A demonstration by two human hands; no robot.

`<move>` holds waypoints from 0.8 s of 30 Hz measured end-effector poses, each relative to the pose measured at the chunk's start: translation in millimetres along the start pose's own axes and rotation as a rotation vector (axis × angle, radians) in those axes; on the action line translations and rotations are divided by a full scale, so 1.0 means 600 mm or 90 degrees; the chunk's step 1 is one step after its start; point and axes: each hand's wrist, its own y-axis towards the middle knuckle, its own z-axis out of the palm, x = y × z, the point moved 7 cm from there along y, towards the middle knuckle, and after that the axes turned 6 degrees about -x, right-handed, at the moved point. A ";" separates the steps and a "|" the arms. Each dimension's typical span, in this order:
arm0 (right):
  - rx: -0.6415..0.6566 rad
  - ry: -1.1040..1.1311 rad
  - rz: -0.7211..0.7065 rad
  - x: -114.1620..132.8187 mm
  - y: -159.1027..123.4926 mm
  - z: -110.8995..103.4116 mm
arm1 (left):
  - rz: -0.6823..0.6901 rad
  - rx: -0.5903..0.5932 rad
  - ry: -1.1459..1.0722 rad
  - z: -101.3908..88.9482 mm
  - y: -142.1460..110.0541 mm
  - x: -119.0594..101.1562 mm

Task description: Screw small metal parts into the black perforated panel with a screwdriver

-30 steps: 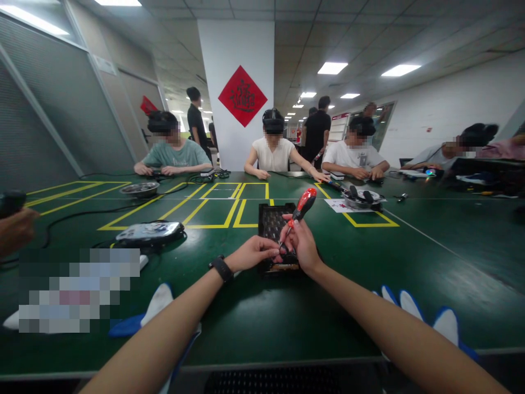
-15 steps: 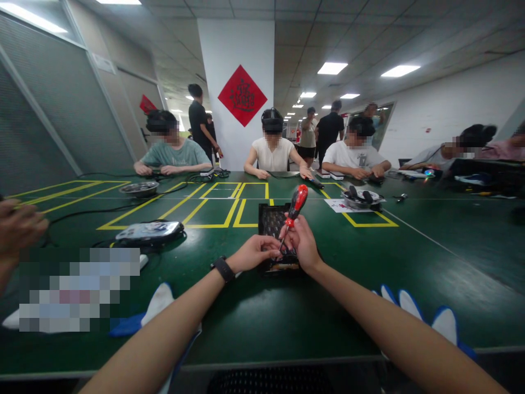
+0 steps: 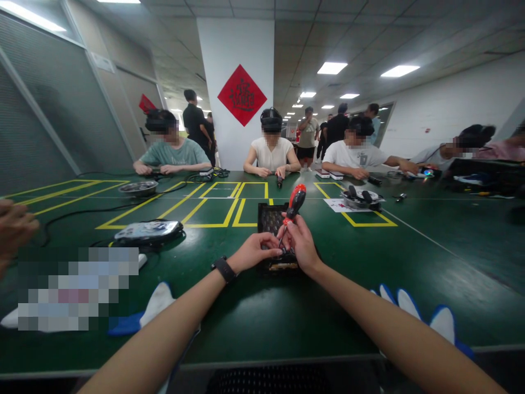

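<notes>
A screwdriver point(image 3: 296, 202) with a red and black handle leans over a black open case point(image 3: 268, 218), its shaft pointing down. My right hand point(image 3: 304, 247) is closed around the shaft just below the handle. My left hand point(image 3: 255, 253), with a dark band on the wrist, pinches its fingertips together beside the lower end of the shaft. Whatever sits between those fingertips is too small to make out. Both hands are over the case and cover its middle, including the screwdriver's tip.
Blue and white gloves lie beside my left forearm point(image 3: 158, 306) and beyond my right point(image 3: 443, 323). On the green table point(image 3: 229, 317) are a device with cables point(image 3: 150, 232), a metal bowl point(image 3: 138, 189) and another dish point(image 3: 361, 197). Co-workers sit across; another person's hands point(image 3: 14, 230) show at left.
My hands and the screwdriver stay almost in place, the handle tilting slightly. Across the table, a co-worker has drawn a dark object inward and another has reached an arm sideways.
</notes>
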 end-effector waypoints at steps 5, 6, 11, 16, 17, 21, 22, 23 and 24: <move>0.014 0.003 0.001 -0.002 0.000 0.002 | -0.030 0.029 -0.033 0.003 0.000 0.010; 0.016 0.007 0.005 -0.004 0.001 0.002 | -0.039 0.044 -0.046 0.004 0.000 0.012; 0.028 0.033 0.032 -0.010 0.003 0.004 | -0.059 0.115 -0.110 0.013 -0.005 0.010; 0.033 0.033 0.042 -0.014 0.003 0.004 | -0.062 0.137 -0.138 0.013 -0.007 0.007; 0.032 0.030 0.040 -0.014 0.002 0.004 | -0.066 0.135 -0.139 0.013 -0.007 0.009; 0.020 0.016 0.020 -0.011 0.002 0.001 | -0.069 0.079 -0.109 0.007 -0.002 0.015; 0.017 0.013 0.016 -0.010 0.002 0.000 | -0.064 0.057 -0.093 0.005 -0.001 0.015; 0.013 0.009 0.012 -0.009 0.002 -0.001 | -0.058 0.038 -0.075 0.003 0.000 0.015; 0.009 0.005 0.011 -0.009 0.002 -0.001 | -0.052 0.023 -0.057 0.001 0.000 0.013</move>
